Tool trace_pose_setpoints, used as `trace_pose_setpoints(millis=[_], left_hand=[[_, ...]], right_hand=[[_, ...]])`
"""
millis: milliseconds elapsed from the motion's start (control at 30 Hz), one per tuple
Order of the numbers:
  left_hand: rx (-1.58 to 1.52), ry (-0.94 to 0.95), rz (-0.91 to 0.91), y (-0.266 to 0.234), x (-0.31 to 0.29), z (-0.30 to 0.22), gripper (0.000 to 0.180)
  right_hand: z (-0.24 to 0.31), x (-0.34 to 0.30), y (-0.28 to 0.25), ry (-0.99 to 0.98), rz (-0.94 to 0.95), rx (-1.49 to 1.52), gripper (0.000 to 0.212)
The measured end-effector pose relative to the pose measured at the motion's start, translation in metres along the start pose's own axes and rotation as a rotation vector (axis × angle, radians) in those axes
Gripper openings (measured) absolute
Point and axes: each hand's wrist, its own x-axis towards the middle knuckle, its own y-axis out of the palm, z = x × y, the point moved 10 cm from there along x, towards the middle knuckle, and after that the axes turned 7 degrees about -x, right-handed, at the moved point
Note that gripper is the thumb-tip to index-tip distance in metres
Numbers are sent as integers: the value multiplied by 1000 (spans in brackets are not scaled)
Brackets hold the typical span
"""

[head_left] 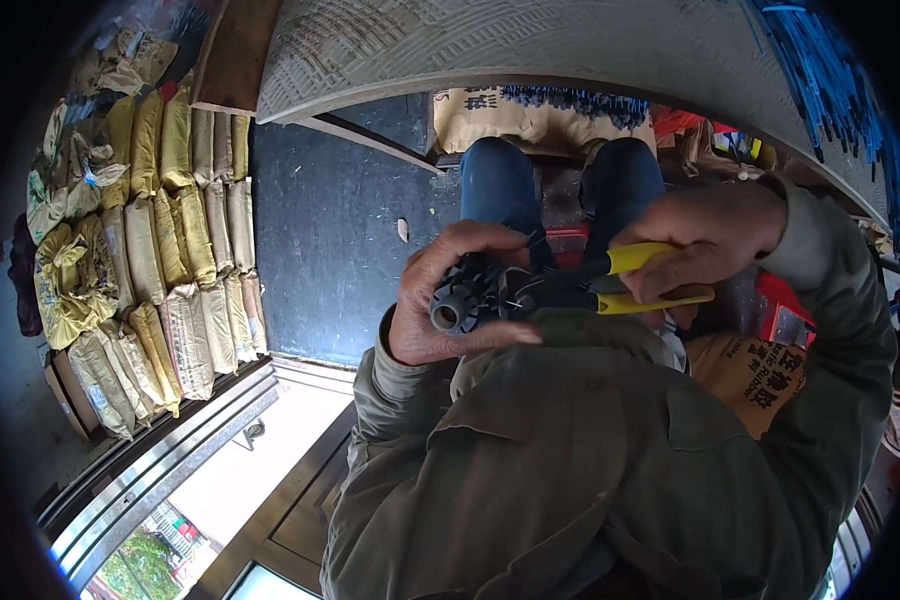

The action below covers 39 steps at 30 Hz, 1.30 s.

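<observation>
My left hand (412, 315) is wrapped around a dark ribbed cylindrical part (454, 308), which has a round hole in its end and fins about its rim. More dark pieces show beside it in the same grip. In my right hand (705, 240) is a pair of pliers (638, 258) with yellow handles, held sideways over my lap. The dark jaws reach left, up to the part, near a thin wire-like bit. Whether the jaws bite on it I cannot tell.
A grey textured table (530, 50) stands ahead, with blue strips (830, 90) at its right. Beneath it a paper sack (480, 122) bears dark pieces. Stacked yellowish bags (170, 250) line the left side. A brown printed sack (745, 375) lies at the right, near a red object (785, 305).
</observation>
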Motion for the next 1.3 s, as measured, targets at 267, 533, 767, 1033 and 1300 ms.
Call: trace_pose_setpoints(millis=[267,533,767,1033,1300], left_hand=[[-4,149,112,-11,-5,2,63],[-41,43,130,-4,14,5,63],[-12,95,181,-7,10,10,64],[-20,34,104,-3,18,7,65],[-46,170,404,0,17,4,68]], right_hand=[[14,9,12,-220,-207,311,63],[-6,-14,-15,32,-430,-39,68],[-9,-2,30,-47,146,931,60],[-2,-19,-11,31,-268,38,50],[-22,-2,38,-172,182,1115,53]])
